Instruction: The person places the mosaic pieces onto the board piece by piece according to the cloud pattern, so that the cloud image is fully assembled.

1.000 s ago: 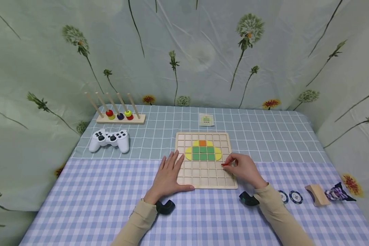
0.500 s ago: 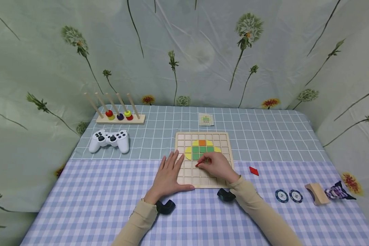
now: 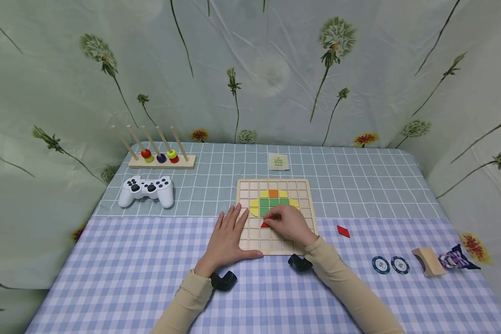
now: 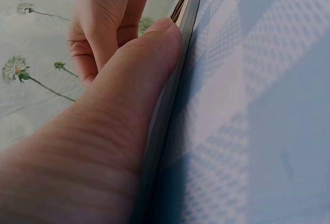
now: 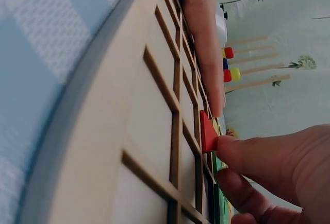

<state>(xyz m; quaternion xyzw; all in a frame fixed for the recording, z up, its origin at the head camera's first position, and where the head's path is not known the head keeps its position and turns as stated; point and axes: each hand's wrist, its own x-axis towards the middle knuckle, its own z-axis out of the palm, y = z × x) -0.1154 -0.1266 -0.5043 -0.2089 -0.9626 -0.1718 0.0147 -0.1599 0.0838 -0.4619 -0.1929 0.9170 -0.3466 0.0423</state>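
A square wooden grid board (image 3: 275, 246) lies on the table. Yellow rounded tiles (image 3: 254, 208), green square tiles (image 3: 264, 202) and an orange tile (image 3: 273, 193) fill several cells in its upper half. My right hand (image 3: 290, 223) pinches a red triangular tile (image 5: 207, 134) at a cell just below the green ones. Fingers of that hand hide part of the green and yellow tiles in the head view. My left hand (image 3: 229, 239) lies with fingers spread over the board's left edge, the thumb along its near edge.
Red pieces (image 3: 343, 231) lie right of the board. Further right are two poker chips (image 3: 381, 265), a wooden arch block (image 3: 429, 261) and a dark purple packet (image 3: 457, 258). A pattern card (image 3: 278, 162), white game controller (image 3: 147, 190) and peg stand with beads (image 3: 163, 162) are behind.
My right hand has moved left from the board's right side with the red tile and lowered it to a cell below the green tiles. The left hand stays in place.
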